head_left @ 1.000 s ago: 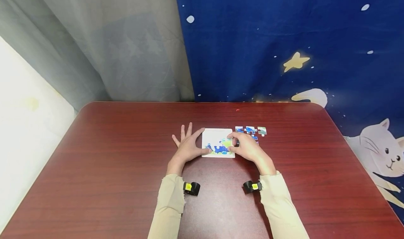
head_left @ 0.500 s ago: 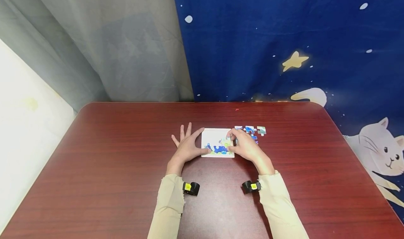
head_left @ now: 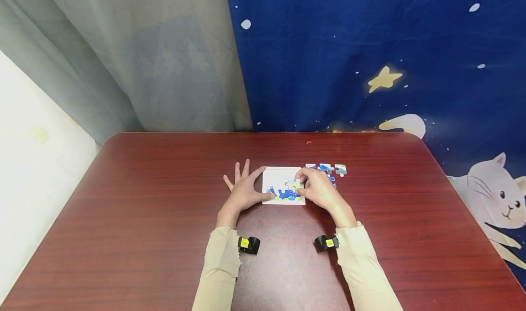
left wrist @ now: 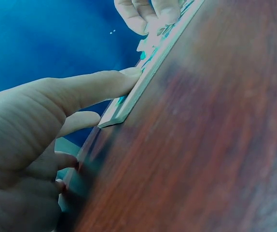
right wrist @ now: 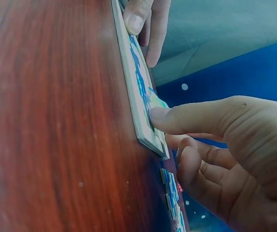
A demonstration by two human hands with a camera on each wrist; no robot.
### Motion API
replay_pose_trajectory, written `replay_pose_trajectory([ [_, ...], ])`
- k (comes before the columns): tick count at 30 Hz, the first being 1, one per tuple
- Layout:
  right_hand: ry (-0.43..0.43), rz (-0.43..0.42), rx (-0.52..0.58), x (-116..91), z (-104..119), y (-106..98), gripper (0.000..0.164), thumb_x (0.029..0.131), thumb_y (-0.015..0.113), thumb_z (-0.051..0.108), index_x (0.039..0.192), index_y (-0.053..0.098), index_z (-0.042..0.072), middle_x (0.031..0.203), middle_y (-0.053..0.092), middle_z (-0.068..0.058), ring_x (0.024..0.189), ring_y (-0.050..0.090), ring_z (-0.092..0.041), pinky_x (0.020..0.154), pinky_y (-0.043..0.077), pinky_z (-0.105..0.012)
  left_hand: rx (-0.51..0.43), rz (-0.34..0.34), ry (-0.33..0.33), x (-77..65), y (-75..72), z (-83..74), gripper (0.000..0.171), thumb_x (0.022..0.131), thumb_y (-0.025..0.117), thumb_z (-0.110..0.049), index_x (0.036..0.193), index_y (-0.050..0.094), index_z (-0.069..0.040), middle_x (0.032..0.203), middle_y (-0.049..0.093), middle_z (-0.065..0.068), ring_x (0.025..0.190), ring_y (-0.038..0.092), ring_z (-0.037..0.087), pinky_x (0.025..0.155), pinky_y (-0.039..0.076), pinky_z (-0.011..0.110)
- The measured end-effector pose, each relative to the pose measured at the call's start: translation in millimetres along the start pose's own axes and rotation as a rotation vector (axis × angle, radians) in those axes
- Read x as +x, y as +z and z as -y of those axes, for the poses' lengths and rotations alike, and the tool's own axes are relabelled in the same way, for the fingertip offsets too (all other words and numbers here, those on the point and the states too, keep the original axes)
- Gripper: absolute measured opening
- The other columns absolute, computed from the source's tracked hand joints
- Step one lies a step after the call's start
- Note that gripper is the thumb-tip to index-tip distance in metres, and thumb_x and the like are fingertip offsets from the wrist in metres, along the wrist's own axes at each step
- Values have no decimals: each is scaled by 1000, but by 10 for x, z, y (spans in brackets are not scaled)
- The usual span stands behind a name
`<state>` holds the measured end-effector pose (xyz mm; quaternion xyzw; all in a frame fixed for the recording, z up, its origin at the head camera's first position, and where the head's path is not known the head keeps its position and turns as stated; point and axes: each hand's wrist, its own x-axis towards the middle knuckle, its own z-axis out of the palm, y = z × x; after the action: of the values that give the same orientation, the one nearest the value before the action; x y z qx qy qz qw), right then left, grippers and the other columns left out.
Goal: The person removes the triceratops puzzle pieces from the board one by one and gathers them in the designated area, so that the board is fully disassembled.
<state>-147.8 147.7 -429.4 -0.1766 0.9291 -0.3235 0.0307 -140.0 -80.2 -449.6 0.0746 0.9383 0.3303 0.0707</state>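
A shallow white puzzle tray (head_left: 274, 176) lies on the table, several blue and green jigsaw pieces (head_left: 283, 194) set along its near side. My left hand (head_left: 245, 192) spans the tray's left end: the straight thumb rests on the near left part, the index finger touches the far left corner, and the other fingers spread over the table. Over the tray's right part, my right hand (head_left: 322, 190) pinches a pale green and yellow puzzle piece (head_left: 293, 184) between thumb and curled fingers. From the right wrist view, that piece (right wrist: 156, 100) sits tilted above the tray; its underside is hidden.
Several loose puzzle pieces (head_left: 326, 168) lie right of the tray, partly hidden by my right hand. A tiny red bit (head_left: 309, 142) is near the far table edge. Grey and blue curtains (head_left: 308, 73) hang behind the reddish-brown table (head_left: 164, 238).
My right thumb and fingers have shifted slightly left with the pinched piece, which now shows more plainly over the tray. The left hand and the tray stay where they were.
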Motion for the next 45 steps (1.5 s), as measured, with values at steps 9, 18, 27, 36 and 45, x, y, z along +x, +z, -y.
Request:
replay_pose_trajectory([
  [9,-34,-64,2,-50,-83,-176,30,76,71,10,104,63,3,86,62,-7,68,55,-17,66,45,-34,-13,-4,7,-4,10,8,84,67,79,-44,141,42,-27,155,4,13,138,-13,34,95,-19,65],
  [18,43,-150,33,-160,-332,-439,31,76,71,6,106,62,3,85,61,-10,65,51,-18,61,41,-30,-19,-1,18,1,17,0,84,68,78,-44,141,41,-26,154,4,14,138,-12,35,94,-19,65],
  [27,158,-149,50,-252,-543,-604,32,79,67,7,110,60,4,89,60,-11,69,52,-22,65,41,-34,-17,6,8,-8,-6,-6,84,68,78,-44,142,41,-26,155,3,13,138,-13,34,94,-19,65],
  [36,229,-157,35,-358,-721,-706,33,80,66,8,111,59,2,93,60,-13,70,54,-22,67,42,-34,-5,1,8,-1,-9,5,84,68,78,-44,141,41,-26,155,4,14,138,-13,35,94,-18,66],
  [45,260,-128,54,-434,-859,-728,30,79,68,8,107,59,0,76,53,-7,61,47,-16,59,37,-28,-8,-3,9,5,-9,0,85,67,79,-45,141,41,-27,155,4,13,138,-12,35,94,-18,66],
])
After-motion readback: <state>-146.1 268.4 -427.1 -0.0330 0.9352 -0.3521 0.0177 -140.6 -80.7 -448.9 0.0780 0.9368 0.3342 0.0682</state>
